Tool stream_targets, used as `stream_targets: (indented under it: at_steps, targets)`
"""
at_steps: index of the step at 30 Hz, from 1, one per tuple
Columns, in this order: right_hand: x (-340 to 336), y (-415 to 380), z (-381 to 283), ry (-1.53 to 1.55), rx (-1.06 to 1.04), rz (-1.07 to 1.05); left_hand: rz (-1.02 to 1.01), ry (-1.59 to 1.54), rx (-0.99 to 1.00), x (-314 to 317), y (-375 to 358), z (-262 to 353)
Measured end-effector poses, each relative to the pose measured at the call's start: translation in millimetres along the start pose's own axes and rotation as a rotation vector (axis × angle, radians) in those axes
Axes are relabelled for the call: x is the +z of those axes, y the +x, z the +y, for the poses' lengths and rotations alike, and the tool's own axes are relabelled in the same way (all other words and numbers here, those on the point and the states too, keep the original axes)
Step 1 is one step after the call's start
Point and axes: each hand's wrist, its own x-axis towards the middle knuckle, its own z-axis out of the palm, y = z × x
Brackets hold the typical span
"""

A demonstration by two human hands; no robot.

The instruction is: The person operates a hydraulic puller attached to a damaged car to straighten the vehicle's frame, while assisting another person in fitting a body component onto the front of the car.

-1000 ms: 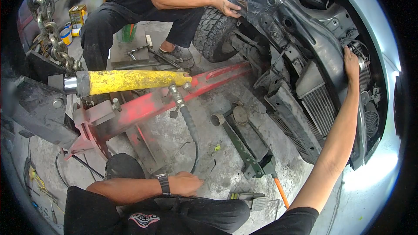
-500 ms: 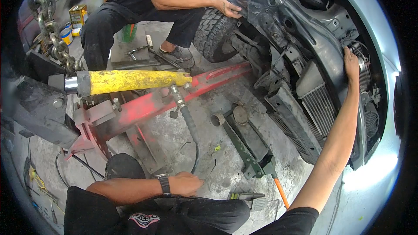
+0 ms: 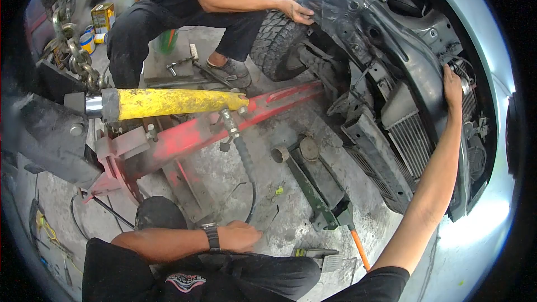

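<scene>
My right hand (image 3: pixel 452 86) reaches up to the dark front upper crossmember (image 3: pixel 428 72) of a vehicle with its front end stripped. The fingers are wrapped at its edge, beside the exposed cooling parts. Below that arm, a finned intercooler (image 3: pixel 410 138) shows in the opening. My left hand (image 3: pixel 239 236), with a dark watch (image 3: pixel 211 237) on the wrist, rests low in front of my body near my bent leg. Its fingers curl under and look closed, with nothing showing in them.
A yellow hydraulic ram (image 3: pixel 179 104) lies over a red pulling beam (image 3: pixel 184 134). A heavy chain (image 3: pixel 70 39) hangs at left. A green floor jack (image 3: pixel 310 190) with an orange handle stands on the floor. A co-worker's hand (image 3: pixel 296 11) touches the fender area above the tire (image 3: pixel 274 45).
The view has shifted very slightly. My two hands stay in place; the co-worker's hand has moved slightly to the right at the panel.
</scene>
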Motion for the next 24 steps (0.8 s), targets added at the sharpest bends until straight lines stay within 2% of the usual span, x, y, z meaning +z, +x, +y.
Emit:
stream_targets:
  at_steps: [2, 5, 6, 10, 16, 19, 21, 24]
  targets:
    - [3.1, 2.8, 10.5, 0.006, -0.114, 0.027, 0.003, 0.013, -0.011, -2.5, -1.0, 2.0]
    - [0.3, 1.1, 6.2, 0.006, -0.014, -0.006, 0.006, 0.025, -0.023, 0.3, -1.6, 1.2]
    - [-1.3, 6.2, 9.9, 0.054, 0.101, -0.066, 0.025, 0.024, -0.002, 7.3, 0.9, -5.7]
    - [2.9, 11.9, 24.6, 0.033, 0.020, -0.066, 0.217, 0.004, 0.035, 14.5, -2.2, -8.6]
    - [6.0, 17.2, 37.9, 0.066, 0.066, -0.058, 0.220, 0.023, 0.032, 6.1, -8.8, -5.7]
    - [7.7, 18.3, 39.9, 0.092, 0.064, -0.040, 0.119, 0.028, 0.035, 7.5, -7.1, -9.7]
    - [6.1, 19.3, 39.5, 0.113, 0.125, -0.060, 0.213, 0.011, 0.055, 9.7, -7.2, -9.5]
    - [4.3, 16.4, 38.2, 0.189, 0.044, -0.067, 0.274, -0.006, 0.074, 14.4, -7.1, -10.9]
